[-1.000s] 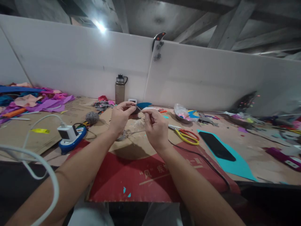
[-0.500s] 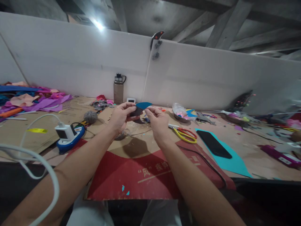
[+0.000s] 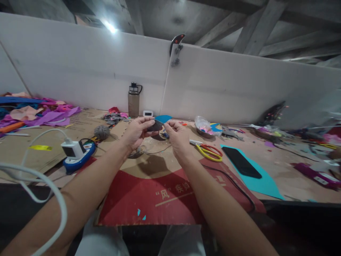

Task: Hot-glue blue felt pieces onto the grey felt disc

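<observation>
Both hands are raised over the middle of the table. My left hand (image 3: 141, 131) is closed, thumb and fingers pinching a dark grey felt-like piece (image 3: 156, 125). Behind the grey piece shows a blue felt-like piece (image 3: 164, 118) with a curved upper edge. At the right end of these pieces, my right hand (image 3: 178, 134) is closed in a pinch. Its fingertips meet the edge of the pieces; anything thin between them is too small to make out. Below the hands lies a coil of thin thread or wire (image 3: 136, 153). Scissors (image 3: 209, 151) with red and yellow handles rest to the right.
A red-and-brown cardboard sheet (image 3: 128, 206) lies under my arms. At left are a blue power strip (image 3: 80, 161) with a white cable, a grey yarn ball (image 3: 102, 132) and coloured scraps (image 3: 48, 113). A bottle (image 3: 133, 101) stands behind; a phone (image 3: 242, 162) lies at right.
The grey piece now covers more of the blue piece's lower part, with its upper edge raised in front. Both hands stay in nearly the same place, still closed.
</observation>
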Demonstrator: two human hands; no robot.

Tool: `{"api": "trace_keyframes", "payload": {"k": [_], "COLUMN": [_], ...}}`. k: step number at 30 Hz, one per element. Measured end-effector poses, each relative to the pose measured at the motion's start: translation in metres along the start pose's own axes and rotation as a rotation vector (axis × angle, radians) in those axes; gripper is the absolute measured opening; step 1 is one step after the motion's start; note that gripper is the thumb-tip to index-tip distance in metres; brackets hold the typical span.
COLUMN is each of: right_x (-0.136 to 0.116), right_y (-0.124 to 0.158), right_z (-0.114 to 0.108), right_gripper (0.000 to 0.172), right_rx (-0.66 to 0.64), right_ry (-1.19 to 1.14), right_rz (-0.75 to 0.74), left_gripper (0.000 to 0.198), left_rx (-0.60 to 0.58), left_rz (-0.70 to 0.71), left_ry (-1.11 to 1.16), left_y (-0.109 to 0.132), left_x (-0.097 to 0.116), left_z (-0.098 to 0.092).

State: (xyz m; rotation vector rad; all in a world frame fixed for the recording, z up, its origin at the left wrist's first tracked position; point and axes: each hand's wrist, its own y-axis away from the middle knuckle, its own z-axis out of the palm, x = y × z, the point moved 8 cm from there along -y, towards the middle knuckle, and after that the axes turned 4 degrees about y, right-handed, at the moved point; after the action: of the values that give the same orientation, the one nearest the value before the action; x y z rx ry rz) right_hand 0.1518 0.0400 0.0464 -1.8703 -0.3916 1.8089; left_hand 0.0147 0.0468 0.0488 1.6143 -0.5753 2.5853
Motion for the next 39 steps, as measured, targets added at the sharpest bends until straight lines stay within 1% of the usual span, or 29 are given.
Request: {"api": "trace_keyframes", "payload": {"k": [4,8,11,15,19,23,25,27,29,31,32,34,37,39], "right_x": [0.004,0.001,0.0,0.001,0.001,0.002,0.002,0.002,-0.001,-0.004,-0.006,-0.008,-0.013,-0.017], "right_y": [0.0,0.002,0.004,0.005,0.006,0.006,0.006,0.006,0.007,0.009,0.009,0.011,0.013,0.013], "right_z": [0.003,0.007,0.01,0.012,0.014,0.015,0.014,0.013,0.013,0.013,0.012,0.012,0.01,0.007], "right_gripper": [0.026,0.023,0.024,0.025,0.024,0.025,0.024,0.023,0.022,0.022,0.022,0.022,0.022,0.019], "right_rx": [-0.016,-0.026,-0.047,-0.084,-0.106,-0.112,-0.097,-0.082,-0.07,-0.059,-0.052,-0.046,-0.034,-0.013], "right_ry": [-0.02,-0.026,-0.061,-0.107,-0.141,-0.169,-0.169,-0.14,-0.088,-0.03,-0.001,0.053,0.158,0.247], "right_rz": [0.036,0.006,0.005,0.052,0.072,0.102,0.121,0.116,0.08,0.036,0.016,-0.02,-0.091,-0.142], "left_gripper": [0.02,0.019,0.017,0.014,0.013,0.015,0.021,0.027,0.03,0.03,0.028,0.024,0.021,0.021], "left_rx": [0.033,0.059,0.054,0.041,0.031,-0.017,-0.01,0.047,0.127,0.162,0.149,0.076,-0.053,-0.087], "left_rz": [-0.001,0.029,-0.012,-0.072,-0.097,-0.104,-0.081,-0.027,0.054,0.126,0.146,0.157,0.152,0.161], "left_ry": [-0.009,-0.019,0.005,0.026,0.04,0.007,-0.039,-0.098,-0.173,-0.251,-0.278,-0.278,-0.195,-0.161], "left_y": [0.0,-0.001,-0.003,-0.005,-0.007,-0.008,-0.008,-0.007,-0.004,-0.002,-0.001,0.0,0.001,0.001], "left_x": [0.001,0.002,-0.003,-0.008,-0.011,-0.013,-0.013,-0.012,-0.008,-0.004,-0.003,-0.005,-0.01,-0.012], "left_z": [-0.003,-0.005,-0.006,-0.009,-0.011,-0.007,-0.007,-0.011,-0.015,-0.015,-0.012,-0.003,0.011,0.015]}}
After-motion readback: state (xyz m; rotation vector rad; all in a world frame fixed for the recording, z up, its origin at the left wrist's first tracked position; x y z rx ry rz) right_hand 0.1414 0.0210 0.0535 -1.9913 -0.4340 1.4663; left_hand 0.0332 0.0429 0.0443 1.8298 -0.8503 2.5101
